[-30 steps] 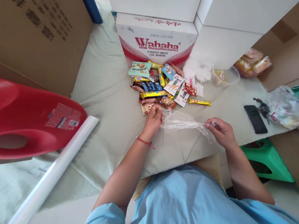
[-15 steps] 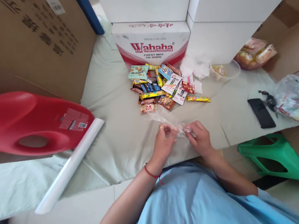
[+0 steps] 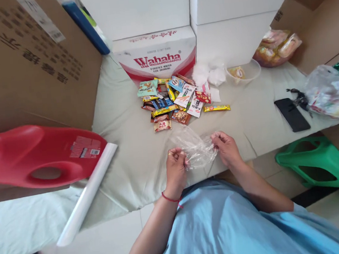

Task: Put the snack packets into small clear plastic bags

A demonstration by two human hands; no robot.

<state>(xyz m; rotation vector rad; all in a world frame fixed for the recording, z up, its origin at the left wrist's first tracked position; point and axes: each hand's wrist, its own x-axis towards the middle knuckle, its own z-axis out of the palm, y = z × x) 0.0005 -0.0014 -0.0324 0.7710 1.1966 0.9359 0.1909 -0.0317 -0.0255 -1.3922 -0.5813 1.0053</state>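
Note:
A clear plastic bag point(image 3: 196, 150) is stretched between my hands near the table's front edge. My left hand point(image 3: 176, 168), with a ring and a red wrist cord, pinches its left side. The fingers of my right hand point(image 3: 226, 147) are closed on its right side. The bag is thin and crinkled, and its far part lies toward a pile of packaged snacks point(image 3: 170, 101). To the right of the pile lies a single yellow snack packet point(image 3: 216, 108), apart from both hands.
Behind the snacks stands a Wahaha carton point(image 3: 159, 62). A red plastic stool point(image 3: 78, 151) and a white roll point(image 3: 87, 194) are on the left. To the right are a plastic bowl point(image 3: 256, 72), a black phone point(image 3: 292, 114), a filled plastic bag point(image 3: 330, 91) and a green stool point(image 3: 319, 160).
My hands have moved apart, and the bunched plastic bag between them is now spread wider. The camera view has shifted slightly.

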